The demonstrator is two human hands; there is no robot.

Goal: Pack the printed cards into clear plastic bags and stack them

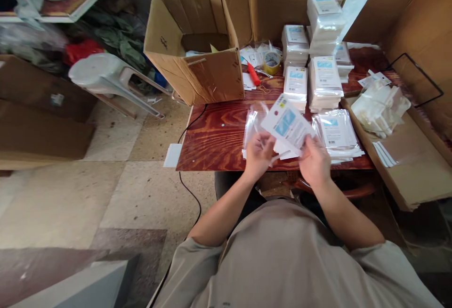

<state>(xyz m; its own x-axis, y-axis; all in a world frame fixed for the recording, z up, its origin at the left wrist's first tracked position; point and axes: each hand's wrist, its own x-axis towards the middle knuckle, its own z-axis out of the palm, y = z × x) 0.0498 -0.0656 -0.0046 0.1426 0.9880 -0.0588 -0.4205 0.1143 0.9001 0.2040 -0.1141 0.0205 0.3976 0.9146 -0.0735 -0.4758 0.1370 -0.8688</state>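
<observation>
A white printed card (284, 122) with blue pictures is held tilted above the table's front edge. My right hand (315, 161) is closed on its right side, thumb on top. At its lower left, my left hand (259, 155) has curled fingers, slightly blurred; what they pinch is hard to make out. Under the hands lie clear plastic sleeves (250, 128) and some white pieces, partly covered by the card. Just right of my right hand rests a spread pile of similar cards in clear sleeves (333, 131).
Stacks of packed cards (325, 79) stand behind. An open cardboard box (215, 79) is at the table's back left. Between them lie a tape roll (271, 62) and a red-handled tool (253, 74). A shallow carton (416, 171) at right holds a crumpled plastic bag (381, 105).
</observation>
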